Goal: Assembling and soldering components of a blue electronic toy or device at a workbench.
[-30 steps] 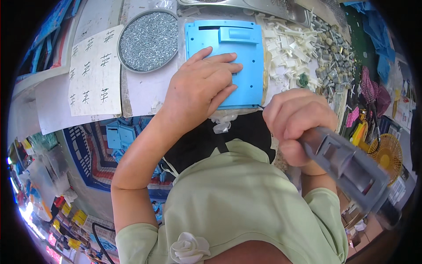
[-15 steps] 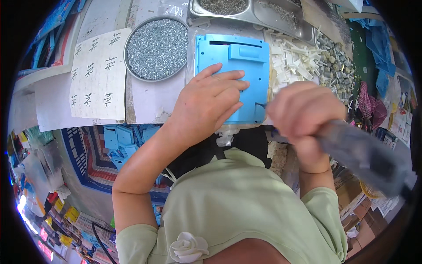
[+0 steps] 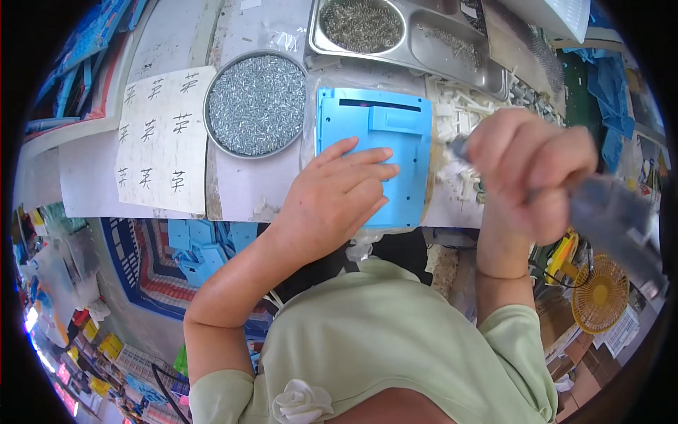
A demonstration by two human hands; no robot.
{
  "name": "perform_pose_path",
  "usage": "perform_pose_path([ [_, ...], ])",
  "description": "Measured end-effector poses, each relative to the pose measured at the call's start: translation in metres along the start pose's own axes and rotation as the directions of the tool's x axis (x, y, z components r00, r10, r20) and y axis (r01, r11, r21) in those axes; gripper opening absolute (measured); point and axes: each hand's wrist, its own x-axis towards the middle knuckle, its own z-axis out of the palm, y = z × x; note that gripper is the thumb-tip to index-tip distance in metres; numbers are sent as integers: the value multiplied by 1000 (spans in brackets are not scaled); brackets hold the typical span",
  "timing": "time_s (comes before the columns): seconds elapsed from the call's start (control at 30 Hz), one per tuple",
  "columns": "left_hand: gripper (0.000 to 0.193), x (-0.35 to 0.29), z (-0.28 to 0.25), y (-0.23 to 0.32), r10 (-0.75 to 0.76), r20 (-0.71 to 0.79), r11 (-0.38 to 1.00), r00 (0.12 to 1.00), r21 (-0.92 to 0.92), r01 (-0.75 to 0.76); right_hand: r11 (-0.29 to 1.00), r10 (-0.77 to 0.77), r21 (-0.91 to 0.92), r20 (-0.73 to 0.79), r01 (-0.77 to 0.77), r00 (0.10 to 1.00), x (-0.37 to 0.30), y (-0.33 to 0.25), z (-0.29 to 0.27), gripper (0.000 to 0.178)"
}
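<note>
A light blue plastic casing (image 3: 409, 173) lies on a clear plastic sheet at the table's near edge. My left hand (image 3: 335, 194) rests on its left and middle part, fingers stretched out and pressing flat. My right hand (image 3: 533, 166), blurred by motion, is wrapped round a grey powered screwdriver (image 3: 614, 219). Its front end points left, raised to the right of the casing and apart from it. A small screw hole shows near the casing's lower right corner.
A round pan (image 3: 256, 106) full of small silver screws stands left of the casing, beside a paper (image 3: 162, 148) with handwriting. Behind is a divided steel tray (image 3: 346, 51) of small metal parts. White plastic parts (image 3: 459, 113) lie right. Below left, a blue basket (image 3: 123, 244) holds blue pieces.
The screwdriver has lifted off the casing's lower right area and moved up and right with my right hand. My left hand stays on the casing. The whole view has shifted slightly.
</note>
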Motion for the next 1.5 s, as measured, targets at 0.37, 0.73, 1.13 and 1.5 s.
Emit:
perform_pose_path([
  [0.37,17,-7,1,2,-26,6,1000,1000,-14,26,996,37,80,29,-39,999,15,62,-15,21],
  [0.73,15,-14,5,-2,-89,-128,976,988,-209,61,988,10,153,126,-29,992,34,-5,2,28],
  [1.13,18,-22,-17,2,-192,-283,967,940,-219,132,958,79,248,258,-145,963,24,-8,52,35],
  [1.5,22,-13,-44,-28,-72,-364,975,928,172,143,977,46,200,168,-79,985,43,17,65,30],
])
